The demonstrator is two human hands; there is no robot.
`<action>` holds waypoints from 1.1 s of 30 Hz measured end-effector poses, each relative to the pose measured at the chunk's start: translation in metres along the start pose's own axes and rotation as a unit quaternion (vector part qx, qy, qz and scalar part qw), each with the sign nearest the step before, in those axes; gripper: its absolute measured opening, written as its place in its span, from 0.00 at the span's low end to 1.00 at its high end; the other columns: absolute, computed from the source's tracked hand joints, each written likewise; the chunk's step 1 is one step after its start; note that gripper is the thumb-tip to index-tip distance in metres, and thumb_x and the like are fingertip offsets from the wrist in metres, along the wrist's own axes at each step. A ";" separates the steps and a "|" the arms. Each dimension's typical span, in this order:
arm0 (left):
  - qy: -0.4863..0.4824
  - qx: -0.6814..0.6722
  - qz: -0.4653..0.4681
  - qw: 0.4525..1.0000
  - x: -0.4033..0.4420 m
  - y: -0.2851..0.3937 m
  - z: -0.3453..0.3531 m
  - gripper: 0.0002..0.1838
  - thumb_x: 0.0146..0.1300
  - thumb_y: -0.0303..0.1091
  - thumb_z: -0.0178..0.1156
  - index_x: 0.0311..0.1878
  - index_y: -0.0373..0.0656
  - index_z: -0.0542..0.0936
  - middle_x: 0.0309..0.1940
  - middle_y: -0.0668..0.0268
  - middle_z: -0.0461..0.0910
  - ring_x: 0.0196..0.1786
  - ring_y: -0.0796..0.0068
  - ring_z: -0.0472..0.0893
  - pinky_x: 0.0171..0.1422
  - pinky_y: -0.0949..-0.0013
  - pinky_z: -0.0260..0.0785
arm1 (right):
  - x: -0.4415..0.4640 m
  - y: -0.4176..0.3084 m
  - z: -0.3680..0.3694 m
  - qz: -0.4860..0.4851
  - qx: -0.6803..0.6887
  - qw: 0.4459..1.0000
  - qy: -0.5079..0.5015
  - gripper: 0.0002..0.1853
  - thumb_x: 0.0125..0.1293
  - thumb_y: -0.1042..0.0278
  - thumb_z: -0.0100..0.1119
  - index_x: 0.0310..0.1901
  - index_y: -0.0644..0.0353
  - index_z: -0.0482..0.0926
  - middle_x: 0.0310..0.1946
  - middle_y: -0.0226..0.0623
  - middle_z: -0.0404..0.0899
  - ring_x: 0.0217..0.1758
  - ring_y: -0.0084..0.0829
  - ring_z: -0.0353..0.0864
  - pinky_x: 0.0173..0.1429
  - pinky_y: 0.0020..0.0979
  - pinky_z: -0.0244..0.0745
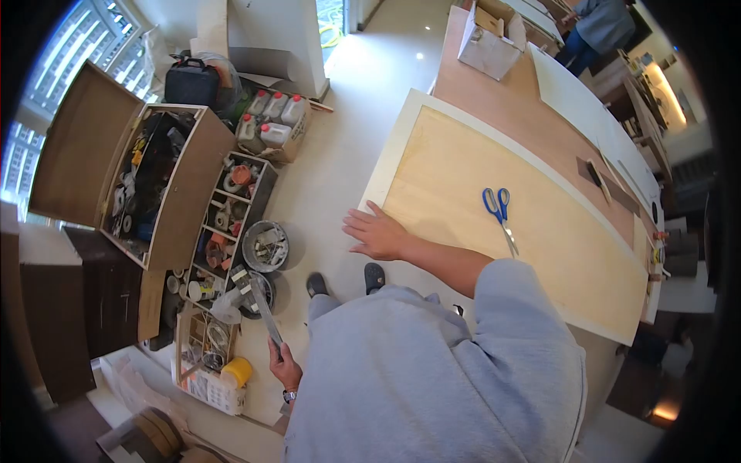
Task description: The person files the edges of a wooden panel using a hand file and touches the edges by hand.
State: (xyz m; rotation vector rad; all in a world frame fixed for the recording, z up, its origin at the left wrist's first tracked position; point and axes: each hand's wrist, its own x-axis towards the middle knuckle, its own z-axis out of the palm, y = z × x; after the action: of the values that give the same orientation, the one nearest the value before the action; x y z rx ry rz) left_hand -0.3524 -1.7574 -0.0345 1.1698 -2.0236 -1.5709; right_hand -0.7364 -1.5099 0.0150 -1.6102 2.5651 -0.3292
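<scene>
My right hand [377, 233] lies with fingers spread on the pale edge of a framed, cream-yellow panel [455, 162]. To its right on the panel are blue-handled scissors [500, 214], their blades a little apart. Down at the left, my left hand [285, 366] is closed round the lower end of a long, flat grey metal strip [265, 310]. The strip's upper end reaches up beside the buckets; its exact kind is unclear.
An open wooden tool chest [181, 185] stands at left, beside a divided parts tray [258, 189] and a grey bucket [265, 245]. Behind are red-capped bottles [275, 135]. A white box [490, 46] sits on the table; another person [604, 31] stands at upper right.
</scene>
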 end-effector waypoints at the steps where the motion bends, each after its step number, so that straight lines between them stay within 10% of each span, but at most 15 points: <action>1: -0.009 -0.003 0.004 1.000 0.015 -0.002 -0.006 0.27 0.75 0.31 0.58 0.73 0.28 0.68 0.63 0.54 0.79 0.57 0.73 0.79 0.62 0.70 0.71 | 0.000 0.000 -0.002 0.007 0.004 1.000 -0.004 0.30 0.75 0.41 0.50 0.67 0.55 0.75 0.72 0.36 0.70 0.82 0.36 0.58 0.84 0.57 0.43; 11: -0.178 0.057 0.057 0.981 0.252 0.032 -0.038 0.27 0.74 0.32 0.59 0.72 0.31 0.71 0.50 0.64 0.82 0.40 0.79 0.73 0.46 0.75 0.70 | 0.028 -0.046 -0.016 0.289 0.045 0.954 0.064 0.33 0.70 0.43 0.59 0.67 0.60 0.74 0.75 0.41 0.65 0.81 0.44 0.57 0.81 0.59 0.47; 15: -0.264 0.094 0.075 0.957 0.315 0.119 0.000 0.28 0.74 0.33 0.60 0.72 0.26 0.69 0.59 0.56 0.82 0.58 0.72 0.79 0.64 0.70 0.69 | 0.044 -0.052 0.006 0.430 0.061 0.885 0.167 0.34 0.68 0.50 0.62 0.67 0.68 0.71 0.77 0.47 0.59 0.81 0.48 0.55 0.81 0.59 0.49; 16: -0.252 0.073 0.152 0.953 0.332 0.122 0.018 0.28 0.72 0.37 0.62 0.69 0.28 0.73 0.43 0.67 0.81 0.37 0.77 0.73 0.43 0.70 0.70 | 0.047 -0.051 0.008 0.432 0.058 0.882 0.177 0.34 0.68 0.52 0.62 0.68 0.68 0.71 0.77 0.47 0.59 0.81 0.49 0.55 0.81 0.58 0.49; 33: -0.496 0.109 0.190 0.840 0.362 0.230 0.225 0.23 0.71 0.38 0.63 0.61 0.29 0.78 0.47 0.56 0.85 0.49 0.71 0.80 0.58 0.66 0.71 | 0.051 -0.049 0.004 0.476 0.098 0.848 0.210 0.31 0.67 0.59 0.62 0.68 0.68 0.70 0.75 0.48 0.64 0.80 0.48 0.59 0.80 0.56 0.54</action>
State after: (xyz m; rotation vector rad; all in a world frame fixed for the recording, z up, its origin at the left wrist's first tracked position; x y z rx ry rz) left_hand -0.8197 -1.8738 0.0181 -0.1584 -2.8469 -1.9510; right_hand -0.7148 -1.5769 0.0239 -0.0653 3.0938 -0.8422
